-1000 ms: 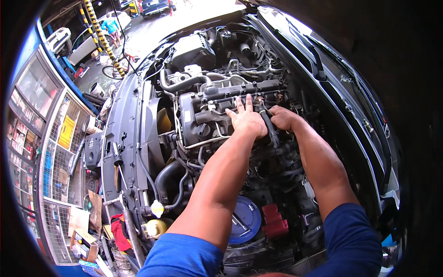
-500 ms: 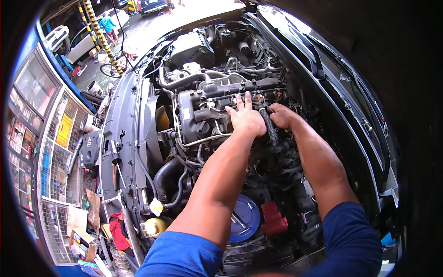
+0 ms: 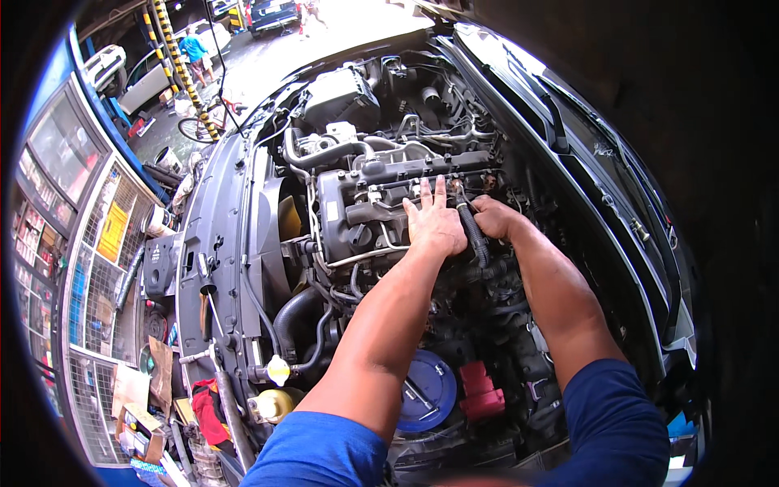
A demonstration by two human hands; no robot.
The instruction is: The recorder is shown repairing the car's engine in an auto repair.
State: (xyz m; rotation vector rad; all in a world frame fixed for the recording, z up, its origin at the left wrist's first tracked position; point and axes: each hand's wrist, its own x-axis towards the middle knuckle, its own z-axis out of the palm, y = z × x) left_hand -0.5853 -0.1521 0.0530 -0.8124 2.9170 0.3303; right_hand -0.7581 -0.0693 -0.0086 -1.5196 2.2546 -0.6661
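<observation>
Head view: v. little has changed vs. the last half sec. The whole scene sits a touch lower in frame, prob. just a small head tilt, while both hands keep the same places on the engine (image 3: 331,207). For the work in hand that means, as far as I can judge, no visible gain yet: same spot, nothing freed or added. The ribbed hose (image 3: 473,235) is b/w the hands, its upper end up at the engine top, the rest sloping down past the R hand (image 3: 495,217). L hand (image 3: 438,230) lies back-up over the engine top just L of the hose; the digits that show are spread, two pointing fwd and one out to the L, the others hidden. R hand is bent in from the other side, fingers curled down beside the hose; can't tell if they pinch anything, as the tips are out of sight and that area is dark. Pose: L forearm (image 3: 385,321) slants up and to the R, fairly straight at the elbow; R forearm (image 3: 558,284) angles up and inward from an elbow held out wide.
</observation>
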